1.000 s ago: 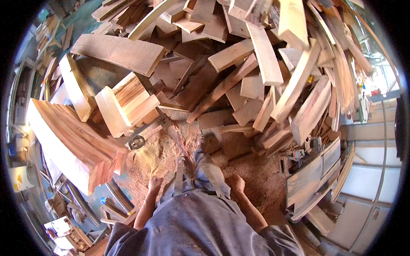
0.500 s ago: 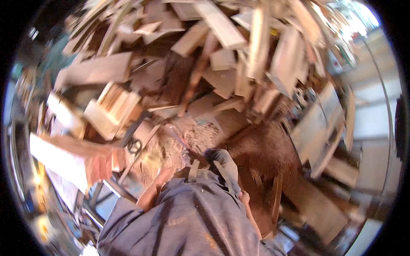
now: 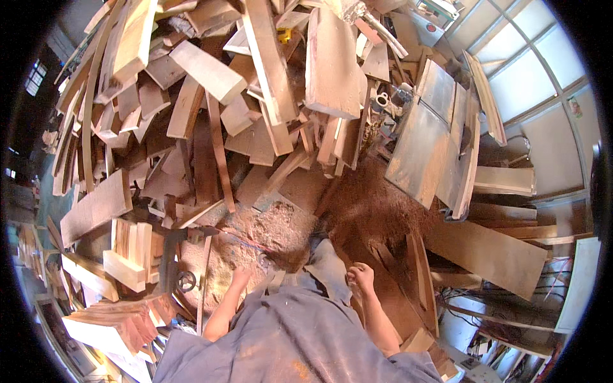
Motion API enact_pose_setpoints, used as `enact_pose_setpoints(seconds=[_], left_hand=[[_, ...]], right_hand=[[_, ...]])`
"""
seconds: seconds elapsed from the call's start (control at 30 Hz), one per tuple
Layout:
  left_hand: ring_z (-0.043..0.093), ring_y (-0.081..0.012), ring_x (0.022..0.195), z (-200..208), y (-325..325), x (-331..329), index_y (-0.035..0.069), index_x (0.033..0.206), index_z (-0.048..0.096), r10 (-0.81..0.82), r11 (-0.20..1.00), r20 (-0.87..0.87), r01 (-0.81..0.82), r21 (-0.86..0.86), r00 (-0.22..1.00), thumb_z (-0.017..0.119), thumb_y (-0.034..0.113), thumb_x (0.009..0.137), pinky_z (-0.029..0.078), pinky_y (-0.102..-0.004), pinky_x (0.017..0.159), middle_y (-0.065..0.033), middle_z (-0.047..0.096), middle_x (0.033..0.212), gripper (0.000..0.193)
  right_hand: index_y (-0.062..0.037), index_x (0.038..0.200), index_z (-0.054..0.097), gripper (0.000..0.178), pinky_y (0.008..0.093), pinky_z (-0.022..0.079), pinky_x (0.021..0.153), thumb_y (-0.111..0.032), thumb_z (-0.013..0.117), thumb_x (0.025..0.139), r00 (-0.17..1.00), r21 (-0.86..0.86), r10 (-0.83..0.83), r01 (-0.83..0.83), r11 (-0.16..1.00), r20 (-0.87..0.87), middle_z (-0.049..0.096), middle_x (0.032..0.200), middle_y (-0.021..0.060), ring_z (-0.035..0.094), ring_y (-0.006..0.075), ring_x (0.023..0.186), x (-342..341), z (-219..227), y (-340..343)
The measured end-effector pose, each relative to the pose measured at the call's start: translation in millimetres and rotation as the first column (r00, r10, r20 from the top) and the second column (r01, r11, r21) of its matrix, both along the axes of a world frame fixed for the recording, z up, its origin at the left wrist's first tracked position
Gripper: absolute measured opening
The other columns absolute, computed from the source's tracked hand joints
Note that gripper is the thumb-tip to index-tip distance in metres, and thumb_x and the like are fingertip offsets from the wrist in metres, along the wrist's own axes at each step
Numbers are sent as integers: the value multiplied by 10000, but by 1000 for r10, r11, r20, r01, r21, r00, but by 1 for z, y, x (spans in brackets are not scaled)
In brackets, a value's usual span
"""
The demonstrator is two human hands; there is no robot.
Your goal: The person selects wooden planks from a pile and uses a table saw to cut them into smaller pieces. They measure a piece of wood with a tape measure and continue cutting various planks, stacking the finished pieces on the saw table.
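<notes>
My left hand (image 3: 241, 277) hangs at my left side above sawdust (image 3: 214, 271); its fingers point down and blur into the pale ground, so their pose is hard to make out. On the other side my right hand (image 3: 361, 275) is raised a little beside my leg, fingers curled in, with nothing seen in them. Neither hand touches the wood. Closest to my right hand are long, thin boards (image 3: 418, 281) leaning in brown sawdust. Left of my left hand stand a narrow wooden strip (image 3: 205, 274) and a dark handwheel (image 3: 186, 281).
A large, jumbled pile of planks (image 3: 207, 71) rises ahead. Stacked light blocks (image 3: 131, 255) and a thick, reddish-ended timber stack (image 3: 108, 325) stand left. Wide panels (image 3: 418, 153) lean at right, near a broad board (image 3: 488, 252) and loose cables (image 3: 460, 300). A windowed wall (image 3: 530, 70) lies beyond.
The view has swung to the right and steadied, so the pile sits further left and the windowed wall shows. My right hand has risen out from my side and more of its forearm shows.
</notes>
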State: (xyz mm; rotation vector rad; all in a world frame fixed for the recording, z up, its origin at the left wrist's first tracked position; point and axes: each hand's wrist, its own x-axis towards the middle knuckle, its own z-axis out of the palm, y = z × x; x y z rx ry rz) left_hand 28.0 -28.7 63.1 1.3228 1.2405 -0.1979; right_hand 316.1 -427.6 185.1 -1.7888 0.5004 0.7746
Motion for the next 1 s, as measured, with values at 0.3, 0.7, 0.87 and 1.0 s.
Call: enact_pose_setpoints(seconds=[0.3, 0.7, 0.87, 1.0], left_hand=[[605, -151, 698, 90, -6, 96, -27, 1114, 640, 53, 997, -144, -60, -44, 988, 693, 153, 895, 490, -307, 600, -21, 670, 841, 289], [596, -214, 720, 50, 81, 170, 67, 989, 608, -639, 736, -76, 637, 230, 766, 665, 185, 952, 491, -334, 659, -90, 626, 810, 137], [648, -358, 840, -53, 191, 195, 60, 1149, 648, -987, -3, -126, 779, 627, 98, 643, 165, 951, 538, -431, 792, -169, 676, 898, 224], [640, -322, 802, -23, 214, 272, 80, 1099, 631, -968, 249, 122, 915, 318, 221, 648, 148, 947, 539, -426, 722, -127, 671, 891, 167]], right_hand=[[59, 1181, 674, 403, 349, 553, 769, -199, 692, 873, 889, 16, 314, -338, 941, 334, 731, 1025, 157, 700, 227, 889, 204, 62, 151], [-102, 1098, 733, 335, 505, 546, 888, -238, 641, 806, 888, -403, 381, -260, 877, 257, 732, 1055, 192, 694, 401, 995, 170, 42, 55], [-48, 1093, 736, 365, 455, 545, 918, -231, 625, 797, 988, -518, 46, 38, 855, 148, 723, 1092, 210, 689, 397, 1036, 100, 54, 14], [-31, 1094, 729, 376, 429, 546, 915, -244, 651, 794, 951, -556, -242, 308, 772, 191, 727, 1073, 216, 696, 391, 1029, 6, 39, 2]])
